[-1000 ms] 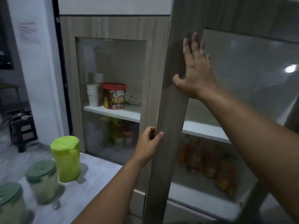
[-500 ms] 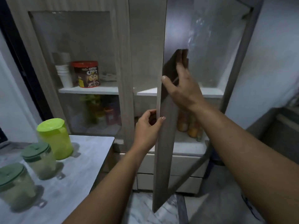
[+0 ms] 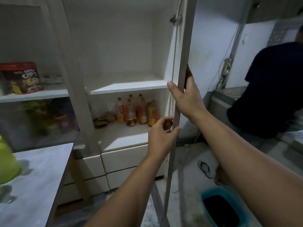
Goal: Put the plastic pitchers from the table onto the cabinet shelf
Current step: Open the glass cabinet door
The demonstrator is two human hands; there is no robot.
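Note:
The cabinet door (image 3: 183,63) stands swung wide open, edge-on to me. My right hand (image 3: 186,97) grips its edge at mid height, thumb on the near side and fingers behind. Lower down, my left hand (image 3: 161,136) curls around the same edge. A bare white shelf (image 3: 129,86) shows inside the cabinet. One lime-green plastic pitcher (image 3: 6,163) stands on the grey table (image 3: 37,181) at the far left, cut off by the frame edge. Any other pitchers are out of view.
Several orange bottles (image 3: 136,112) fill the lower shelf. A chocolate cereal tub (image 3: 21,77) sits behind the left glass door. White drawers (image 3: 124,158) lie below. A person in dark clothes (image 3: 268,89) stands at right. A teal bin (image 3: 223,208) and a sandal (image 3: 204,167) lie on the floor.
Both hands have swung the cabinet door from half open to fully open toward the right. The view turned right, so the two green-lidded pitchers left the frame.

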